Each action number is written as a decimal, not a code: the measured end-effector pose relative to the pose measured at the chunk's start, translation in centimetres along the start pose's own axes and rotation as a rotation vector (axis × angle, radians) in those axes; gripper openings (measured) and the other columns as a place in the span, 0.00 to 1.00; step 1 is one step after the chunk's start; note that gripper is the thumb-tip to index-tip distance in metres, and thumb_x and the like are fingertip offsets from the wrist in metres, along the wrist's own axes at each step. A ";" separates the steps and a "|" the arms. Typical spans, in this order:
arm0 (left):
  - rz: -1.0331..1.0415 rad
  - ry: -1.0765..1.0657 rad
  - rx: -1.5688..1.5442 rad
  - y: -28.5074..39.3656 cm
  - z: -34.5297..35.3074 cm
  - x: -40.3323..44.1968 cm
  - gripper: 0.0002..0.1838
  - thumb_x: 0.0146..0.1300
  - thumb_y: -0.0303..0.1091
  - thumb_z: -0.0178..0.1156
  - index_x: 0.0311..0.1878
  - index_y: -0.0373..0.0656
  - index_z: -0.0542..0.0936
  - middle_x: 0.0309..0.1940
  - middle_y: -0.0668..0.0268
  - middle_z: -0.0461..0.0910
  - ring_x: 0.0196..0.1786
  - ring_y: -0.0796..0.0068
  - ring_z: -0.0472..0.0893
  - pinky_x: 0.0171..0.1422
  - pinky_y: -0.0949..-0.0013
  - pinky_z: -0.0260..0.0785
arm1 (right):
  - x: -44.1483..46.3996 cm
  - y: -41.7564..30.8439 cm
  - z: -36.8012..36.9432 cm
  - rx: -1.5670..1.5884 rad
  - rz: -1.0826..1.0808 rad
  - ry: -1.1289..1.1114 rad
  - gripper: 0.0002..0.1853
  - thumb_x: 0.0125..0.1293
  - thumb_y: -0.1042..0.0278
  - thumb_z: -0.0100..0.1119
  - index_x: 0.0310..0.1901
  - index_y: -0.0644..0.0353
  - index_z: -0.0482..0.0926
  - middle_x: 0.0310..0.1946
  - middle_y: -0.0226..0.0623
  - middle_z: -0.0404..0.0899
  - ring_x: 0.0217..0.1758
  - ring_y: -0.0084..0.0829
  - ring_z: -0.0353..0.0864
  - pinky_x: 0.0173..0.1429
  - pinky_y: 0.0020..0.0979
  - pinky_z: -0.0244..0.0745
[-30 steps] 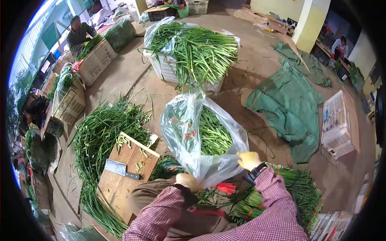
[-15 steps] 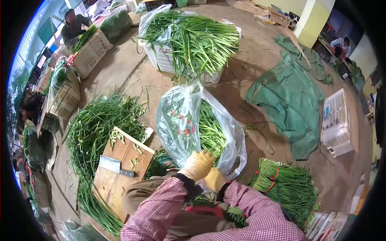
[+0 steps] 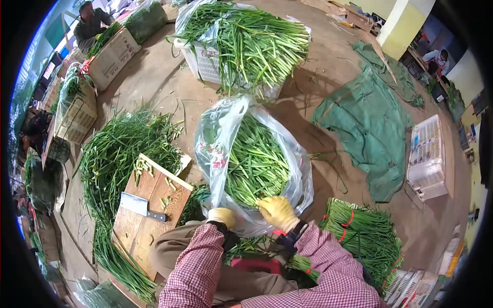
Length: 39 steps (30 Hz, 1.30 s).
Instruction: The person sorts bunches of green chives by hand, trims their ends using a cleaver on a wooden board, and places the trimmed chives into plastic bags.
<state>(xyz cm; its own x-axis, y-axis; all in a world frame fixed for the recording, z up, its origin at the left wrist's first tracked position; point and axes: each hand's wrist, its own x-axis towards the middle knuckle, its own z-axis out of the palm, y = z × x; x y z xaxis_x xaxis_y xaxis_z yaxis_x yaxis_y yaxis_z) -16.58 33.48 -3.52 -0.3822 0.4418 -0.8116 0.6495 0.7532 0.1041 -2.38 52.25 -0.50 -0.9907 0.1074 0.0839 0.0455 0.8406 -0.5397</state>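
Note:
A clear plastic bag (image 3: 218,138) with red print stands wide at the mouth in front of me, full of long green stalks that look like garlic chives (image 3: 257,167). My left hand (image 3: 222,217), in a pale yellow glove, is closed on the bag's near left edge; its fingertips are hidden. At the near right edge, my gloved right hand (image 3: 277,211) curls its fingers over the bag's rim, with the tips against the cut stalk ends. Left of the bag, a cleaver (image 3: 141,206) lies on a wooden board (image 3: 134,226) among trimmed stalk ends.
Loose chives (image 3: 110,164) lie around the board. Tied bundles (image 3: 364,238) sit at my right. Beyond the bag stands a heaped white crate (image 3: 205,64). A green cloth (image 3: 370,131) and a white crate (image 3: 429,156) are farther right. A person (image 3: 91,25) works at the far left.
My hands have moved apart, the left one leftward and the right one slightly right and up. The bag's mouth has widened, showing more of the chives. My view has shifted slightly.

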 end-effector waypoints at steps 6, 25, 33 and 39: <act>0.104 0.099 -0.060 -0.5 -0.3 -0.7 0.25 0.69 0.50 0.46 0.46 0.40 0.85 0.44 0.51 0.85 0.49 0.52 0.84 0.55 0.55 0.75 | -5.9 10.6 0.5 -0.441 0.320 -0.139 0.11 0.57 0.57 0.59 0.25 0.53 0.84 0.27 0.35 0.83 0.37 0.41 0.84 0.42 0.45 0.76; 0.187 0.418 -0.169 4.1 -6.6 -5.1 0.19 0.61 0.46 0.56 0.37 0.41 0.86 0.35 0.53 0.86 0.41 0.53 0.86 0.46 0.54 0.76 | 9.0 5.3 0.8 -0.403 0.812 -0.357 0.72 0.41 0.34 0.76 0.76 0.65 0.39 0.60 0.51 0.72 0.60 0.42 0.77 0.61 0.38 0.75; 0.186 0.329 -0.181 3.1 -5.7 -2.7 0.21 0.62 0.50 0.55 0.41 0.41 0.85 0.37 0.52 0.85 0.43 0.51 0.84 0.49 0.53 0.75 | 9.3 8.7 1.5 -0.251 0.880 -0.341 0.67 0.41 0.43 0.79 0.73 0.70 0.47 0.60 0.54 0.74 0.62 0.46 0.77 0.62 0.38 0.75; 0.248 0.373 -0.194 3.7 -5.1 -1.9 0.21 0.64 0.51 0.55 0.40 0.41 0.83 0.36 0.53 0.85 0.42 0.49 0.84 0.47 0.50 0.74 | 9.6 8.8 0.9 -0.182 0.828 -0.297 0.46 0.47 0.51 0.70 0.65 0.67 0.63 0.52 0.55 0.80 0.54 0.49 0.81 0.59 0.41 0.76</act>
<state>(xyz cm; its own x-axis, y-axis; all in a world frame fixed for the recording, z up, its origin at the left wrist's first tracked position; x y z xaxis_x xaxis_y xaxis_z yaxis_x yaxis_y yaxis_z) -16.84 37.94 1.34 -0.4642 0.7371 -0.4912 0.6296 0.6646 0.4024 -11.60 60.22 -5.16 -0.6232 0.5961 -0.5063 0.7543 0.6291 -0.1878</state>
